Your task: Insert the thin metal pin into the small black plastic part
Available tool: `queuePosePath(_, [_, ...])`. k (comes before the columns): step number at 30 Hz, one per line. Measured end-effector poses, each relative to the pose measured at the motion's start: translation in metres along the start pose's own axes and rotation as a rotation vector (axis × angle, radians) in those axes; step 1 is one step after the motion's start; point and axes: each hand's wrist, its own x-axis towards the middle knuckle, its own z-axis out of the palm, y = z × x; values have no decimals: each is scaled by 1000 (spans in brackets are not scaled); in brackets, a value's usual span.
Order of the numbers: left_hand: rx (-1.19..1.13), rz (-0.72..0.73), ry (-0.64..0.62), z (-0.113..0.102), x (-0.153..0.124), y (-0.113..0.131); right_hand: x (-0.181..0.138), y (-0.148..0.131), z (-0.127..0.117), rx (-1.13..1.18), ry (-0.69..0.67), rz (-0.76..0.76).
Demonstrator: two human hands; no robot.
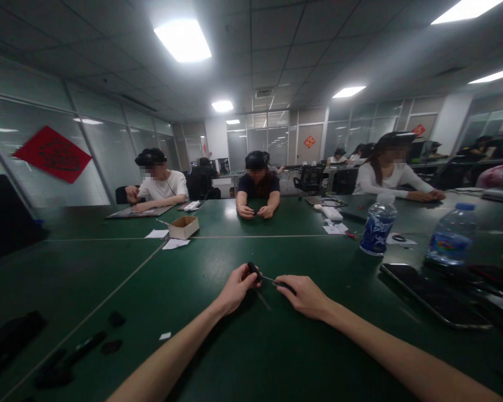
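Over the dark green table my left hand pinches a small black part between its fingertips. My right hand is closed round a thin screwdriver, black handle in the fingers, and its metal shaft points left at the black part. Both forearms reach in from the bottom edge. The hands sit close together, a little apart.
Small black pieces and a paper scrap lie at the near left. A phone and two water bottles stand at the right. A small cardboard box sits mid-table. Three people sit along the far side.
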Motion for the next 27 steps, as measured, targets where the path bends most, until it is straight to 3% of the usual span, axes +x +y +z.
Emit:
queuePosePath(8, [17, -3, -21, 0, 0, 1, 0, -1, 0, 34, 37, -12])
queuePosePath(13, [202, -11, -227, 11, -5, 7, 2, -4, -1, 59, 163, 35])
queuePosePath(19, [21, -36, -37, 5, -2, 0, 2, -5, -1, 42, 154, 26])
queuePosePath(27, [-185, -100, 16, -2, 3, -7, 1, -12, -5, 32, 38, -9])
